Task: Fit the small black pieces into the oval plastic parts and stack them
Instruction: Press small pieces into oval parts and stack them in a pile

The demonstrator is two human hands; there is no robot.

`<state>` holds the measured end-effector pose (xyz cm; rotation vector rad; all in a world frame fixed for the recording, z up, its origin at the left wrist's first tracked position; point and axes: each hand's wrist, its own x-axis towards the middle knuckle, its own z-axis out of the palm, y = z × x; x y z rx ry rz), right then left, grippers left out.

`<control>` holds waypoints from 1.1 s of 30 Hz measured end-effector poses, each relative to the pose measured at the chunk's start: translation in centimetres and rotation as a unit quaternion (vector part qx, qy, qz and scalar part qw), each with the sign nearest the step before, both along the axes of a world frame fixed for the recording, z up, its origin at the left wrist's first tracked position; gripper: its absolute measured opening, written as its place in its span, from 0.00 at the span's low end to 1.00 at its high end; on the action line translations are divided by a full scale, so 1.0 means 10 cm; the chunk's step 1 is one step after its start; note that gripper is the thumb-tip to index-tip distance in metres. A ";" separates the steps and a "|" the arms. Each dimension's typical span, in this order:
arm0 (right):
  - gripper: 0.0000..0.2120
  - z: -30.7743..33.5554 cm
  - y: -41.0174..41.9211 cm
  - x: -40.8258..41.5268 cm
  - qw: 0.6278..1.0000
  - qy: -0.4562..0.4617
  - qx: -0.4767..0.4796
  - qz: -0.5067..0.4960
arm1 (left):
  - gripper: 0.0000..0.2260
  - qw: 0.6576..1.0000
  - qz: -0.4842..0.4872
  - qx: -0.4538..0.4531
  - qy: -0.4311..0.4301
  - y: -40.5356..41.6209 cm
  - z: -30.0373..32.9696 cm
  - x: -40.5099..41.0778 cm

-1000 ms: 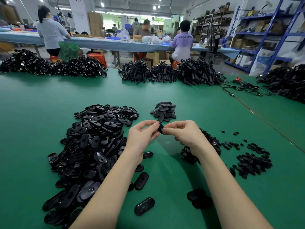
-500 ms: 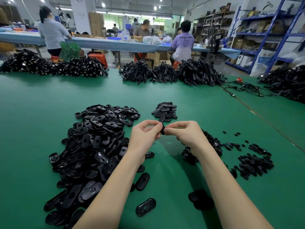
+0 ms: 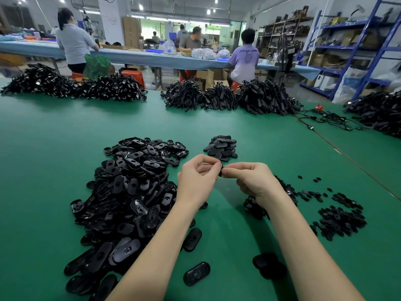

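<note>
My left hand point(image 3: 198, 181) and my right hand point(image 3: 253, 179) meet above the green table point(image 3: 54, 148), fingertips together. Between them they pinch one black oval plastic part point(image 3: 221, 171), seen edge-on and mostly hidden by the fingers. Whether a small piece sits in it I cannot tell. A large heap of loose oval parts point(image 3: 132, 192) lies to the left. A small stack of oval parts point(image 3: 221, 147) sits just beyond my hands. Small black pieces point(image 3: 338, 218) lie scattered to the right, more under my right wrist.
Loose oval parts point(image 3: 196, 273) lie near the front edge between my forearms. Piles of black cabled items point(image 3: 260, 98) line the table's far side, and another pile point(image 3: 379, 111) at the right. Cables point(image 3: 329, 120) trail there. People sit at a far bench; blue shelving point(image 3: 358, 48) stands right.
Both hands stay together on the same part, shifting only slightly; the fingers have worked a little round it. The piles have not moved.
</note>
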<state>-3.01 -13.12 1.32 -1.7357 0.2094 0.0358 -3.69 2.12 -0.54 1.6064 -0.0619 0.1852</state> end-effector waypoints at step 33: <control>0.05 0.02 -0.06 -0.03 0.995 -0.020 0.026 0.099 | 0.08 0.958 -0.117 -0.221 0.138 0.17 0.09 0.03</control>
